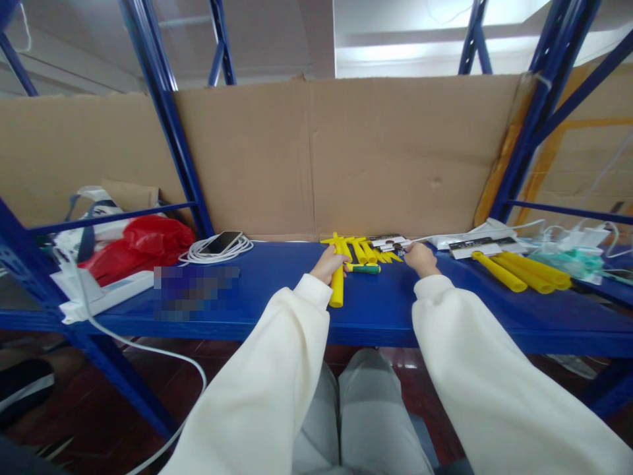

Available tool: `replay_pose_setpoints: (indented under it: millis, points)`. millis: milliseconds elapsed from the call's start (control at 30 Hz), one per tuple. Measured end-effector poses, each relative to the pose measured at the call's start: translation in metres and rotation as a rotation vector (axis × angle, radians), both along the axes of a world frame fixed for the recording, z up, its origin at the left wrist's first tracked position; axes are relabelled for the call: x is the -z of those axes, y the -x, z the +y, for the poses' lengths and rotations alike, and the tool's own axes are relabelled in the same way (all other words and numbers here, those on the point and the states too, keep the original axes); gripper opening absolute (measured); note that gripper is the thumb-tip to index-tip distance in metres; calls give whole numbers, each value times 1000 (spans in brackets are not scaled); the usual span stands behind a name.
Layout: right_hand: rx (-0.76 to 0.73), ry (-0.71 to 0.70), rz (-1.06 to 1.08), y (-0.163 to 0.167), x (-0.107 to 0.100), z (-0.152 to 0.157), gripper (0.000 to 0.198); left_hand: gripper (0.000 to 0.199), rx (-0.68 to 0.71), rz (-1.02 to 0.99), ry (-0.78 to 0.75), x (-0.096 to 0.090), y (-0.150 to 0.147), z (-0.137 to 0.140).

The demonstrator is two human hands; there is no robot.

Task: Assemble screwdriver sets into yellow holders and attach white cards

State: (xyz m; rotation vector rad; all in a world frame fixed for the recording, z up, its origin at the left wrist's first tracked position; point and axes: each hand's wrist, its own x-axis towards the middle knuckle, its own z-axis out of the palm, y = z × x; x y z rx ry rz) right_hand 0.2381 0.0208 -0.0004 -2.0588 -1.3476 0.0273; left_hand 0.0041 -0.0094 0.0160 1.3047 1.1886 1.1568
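My left hand (326,265) is closed around a yellow T-shaped plastic handle (337,290), its thick round grip toward me and its narrow crosspiece at the top. A screwdriver (366,268) with a green and yellow handle lies just right of that hand. My right hand (420,257) reaches to a small cluster of dark and shiny pieces, fingers pinched together; what they hold is too small to make out. Between the hands lie several more yellow T-shaped handles (367,251) and thin yellow pieces (386,256). Behind them rest flat black-and-white pieces (388,241).
To the right, several yellow tubes (524,274) lie by black-and-white packaging (487,247). A phone (222,242) rests on a coiled white cable (198,254). Further left are a red bag (148,241) and a white power strip (109,295). Cardboard (395,152) walls the back of the blue bench (281,277).
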Motion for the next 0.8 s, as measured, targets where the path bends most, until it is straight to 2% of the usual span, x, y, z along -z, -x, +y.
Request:
replay_pose_setpoints:
  millis: [67,133,333,433,500,567,800]
  points:
    - [46,67,-50,-7,3,-1,28,59,19,11,-83,2,-1,1]
    - [50,115,-79,-11,6,-1,31,64,2,74,-187,4,0,4]
    - [-6,108,-124,-14,18,8,32,58,-54,441,-438,5,7,9]
    - [-48,140,-160,-12,21,11,38,54,-4,693,-589,6,6,5]
    - [-73,194,-187,-10,21,12,45,56,95,873,-613,9,3,1]
    - [-91,233,-213,-8,20,12,48,56,180,962,-626,13,0,-2]
    - [-115,257,-270,-5,16,9,48,51,211,932,-629,18,-1,3]
